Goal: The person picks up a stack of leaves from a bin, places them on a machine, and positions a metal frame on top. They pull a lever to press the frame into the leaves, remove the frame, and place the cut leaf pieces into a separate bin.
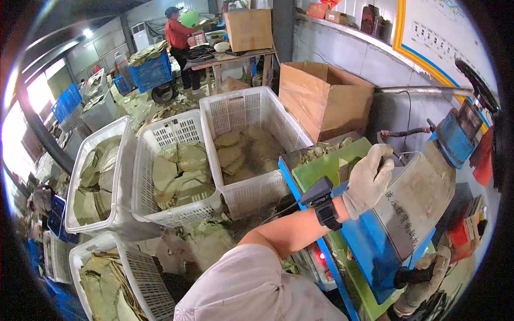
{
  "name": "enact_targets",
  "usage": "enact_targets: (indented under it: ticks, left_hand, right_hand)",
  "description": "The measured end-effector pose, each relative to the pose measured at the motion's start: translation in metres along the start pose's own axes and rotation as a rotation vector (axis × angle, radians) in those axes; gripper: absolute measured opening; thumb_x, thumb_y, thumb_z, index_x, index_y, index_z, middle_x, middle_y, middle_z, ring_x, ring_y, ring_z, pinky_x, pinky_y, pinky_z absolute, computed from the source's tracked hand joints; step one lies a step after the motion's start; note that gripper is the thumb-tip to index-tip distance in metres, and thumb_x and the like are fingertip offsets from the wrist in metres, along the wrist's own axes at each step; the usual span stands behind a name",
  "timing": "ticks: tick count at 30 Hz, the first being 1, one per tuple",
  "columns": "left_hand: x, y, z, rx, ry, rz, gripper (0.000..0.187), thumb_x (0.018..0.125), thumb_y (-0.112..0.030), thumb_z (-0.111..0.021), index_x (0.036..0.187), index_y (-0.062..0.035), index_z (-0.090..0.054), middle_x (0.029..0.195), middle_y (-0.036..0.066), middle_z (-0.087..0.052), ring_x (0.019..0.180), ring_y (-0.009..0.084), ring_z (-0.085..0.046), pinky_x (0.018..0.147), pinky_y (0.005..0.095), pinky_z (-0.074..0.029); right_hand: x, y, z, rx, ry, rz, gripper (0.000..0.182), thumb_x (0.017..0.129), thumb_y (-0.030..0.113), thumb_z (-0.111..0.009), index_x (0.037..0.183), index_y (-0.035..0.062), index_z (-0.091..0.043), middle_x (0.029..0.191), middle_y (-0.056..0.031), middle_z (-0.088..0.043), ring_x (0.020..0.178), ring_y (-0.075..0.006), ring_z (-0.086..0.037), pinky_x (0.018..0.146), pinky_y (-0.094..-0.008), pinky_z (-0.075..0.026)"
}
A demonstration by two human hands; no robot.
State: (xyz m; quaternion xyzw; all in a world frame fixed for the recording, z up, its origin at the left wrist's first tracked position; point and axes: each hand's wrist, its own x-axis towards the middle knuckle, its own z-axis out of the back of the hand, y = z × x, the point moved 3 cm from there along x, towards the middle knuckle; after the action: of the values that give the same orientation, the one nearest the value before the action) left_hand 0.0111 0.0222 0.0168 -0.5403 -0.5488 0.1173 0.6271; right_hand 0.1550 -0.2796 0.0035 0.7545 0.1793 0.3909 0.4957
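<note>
My left hand (368, 181), in a pale work glove, is raised over the left edge of a blue machine. Its fingers are loosely bent and apart, with nothing visible in them. Beside it lies a light green board (316, 174), with a heap of dry greenish scraps (324, 152) behind it. A black device with a strap (325, 209) sits on my left wrist. At the lower right, my right hand (428, 275), also gloved, is closed around a black handle (411, 277) near the blue machine frame (369, 257). A grey metal cover (415, 200) with dark lettering lies between my hands.
White plastic crates (257, 187) with large greenish leaf-like pieces stand to my left. An open cardboard box (321, 101) is against the wall. Further back, a person in red (179, 35) holds something green near a wooden table (230, 61). A blue cart (150, 72) stands nearby.
</note>
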Motion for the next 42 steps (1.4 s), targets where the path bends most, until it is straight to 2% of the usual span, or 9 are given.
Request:
enact_targets:
  ticks: [5,25,29,31,33,34,35,37,42]
  left_hand:
    - [-0.009,-0.001,-0.007,0.026,-0.037,-0.152,0.024,0.1,-0.012,-0.054,0.122,-0.0016,-0.052,0.079,0.002,-0.053,0.062,0.0088,-0.049,0.057,0.0264,-0.043]
    - [-0.03,0.028,0.007,-0.024,0.048,-0.018,0.029,0.101,-0.016,-0.05,0.123,0.0014,-0.05,0.079,0.005,-0.056,0.069,0.0118,-0.052,0.066,0.0283,-0.045]
    - [-0.019,0.027,0.019,0.085,0.03,-0.272,0.025,0.1,-0.022,-0.059,0.111,0.0002,-0.06,0.084,0.01,-0.06,0.076,0.0233,-0.061,0.073,0.0349,-0.049]
    - [-0.009,0.026,0.027,0.438,0.106,-0.489,0.022,0.095,-0.02,-0.067,0.105,-0.0009,-0.065,0.093,0.014,-0.067,0.082,0.03,-0.065,0.076,0.0391,-0.052]
    - [0.0,0.024,0.034,0.542,0.035,-0.572,0.027,0.084,-0.016,-0.08,0.104,-0.0032,-0.069,0.095,0.013,-0.071,0.089,0.0299,-0.068,0.082,0.0395,-0.054]
    - [0.01,0.031,0.039,0.491,0.058,-0.455,0.026,0.084,-0.015,-0.08,0.104,-0.0027,-0.069,0.093,0.012,-0.071,0.087,0.0254,-0.068,0.081,0.0378,-0.054]
    - [0.017,0.032,0.044,0.576,0.029,-0.508,0.025,0.086,-0.015,-0.079,0.104,-0.002,-0.069,0.094,0.013,-0.072,0.083,0.0218,-0.066,0.076,0.0367,-0.055]
    - [0.034,0.051,0.056,0.195,0.022,-0.147,0.026,0.09,-0.018,-0.077,0.108,-0.0008,-0.068,0.097,0.008,-0.071,0.084,0.0184,-0.064,0.079,0.0367,-0.054]
    - [0.116,0.094,0.1,0.488,-0.014,-0.437,0.034,0.097,-0.025,-0.069,0.116,0.0038,-0.064,0.106,0.01,-0.067,0.092,0.0189,-0.063,0.084,0.0344,-0.053]
  right_hand:
    - [-0.003,-0.01,0.01,-0.006,-0.255,0.107,0.032,0.106,0.029,-0.049,0.125,0.0025,-0.05,0.085,-0.0017,-0.051,0.071,-0.0085,-0.046,0.065,-0.0234,-0.041]
    - [-0.023,-0.033,-0.003,-0.131,-0.22,0.121,0.031,0.11,0.029,-0.041,0.118,0.0037,-0.057,0.079,-0.0012,-0.045,0.071,-0.0117,-0.04,0.067,-0.0267,-0.035]
    - [-0.031,-0.048,0.031,0.083,-0.295,-0.007,0.032,0.109,0.036,-0.046,0.107,0.0062,-0.057,0.079,-0.0007,-0.045,0.072,-0.0109,-0.041,0.067,-0.0269,-0.035]
    - [-0.028,-0.042,0.013,0.192,-0.375,-0.054,0.03,0.107,0.037,-0.052,0.101,0.0086,-0.056,0.079,0.0009,-0.049,0.071,-0.0093,-0.045,0.066,-0.0268,-0.039]
    - [-0.024,-0.028,-0.033,0.049,-0.365,0.04,0.034,0.103,0.039,-0.059,0.111,0.006,-0.059,0.09,-0.0032,-0.06,0.076,-0.0115,-0.054,0.073,-0.0273,-0.045]
    - [-0.032,-0.034,-0.043,-0.221,-0.334,0.188,0.055,0.098,0.047,-0.065,0.13,0.0028,-0.055,0.105,-0.0095,-0.064,0.088,-0.0178,-0.062,0.084,-0.0326,-0.05]
    - [-0.038,-0.032,-0.044,-0.416,-0.356,0.053,0.099,0.075,0.067,-0.079,0.143,0.003,-0.047,0.121,-0.0117,-0.06,0.108,-0.0244,-0.06,0.093,-0.0413,-0.051]
    - [-0.039,-0.044,-0.045,-0.55,-0.301,0.088,0.103,0.074,0.067,-0.079,0.144,-0.0006,-0.046,0.127,-0.0158,-0.061,0.113,-0.0296,-0.062,0.097,-0.042,-0.05]
    - [-0.064,-0.073,-0.005,-1.391,-0.063,0.095,0.074,0.077,0.046,-0.08,0.133,0.0045,-0.056,0.127,-0.0157,-0.06,0.122,-0.0371,-0.055,0.105,-0.0507,-0.041]
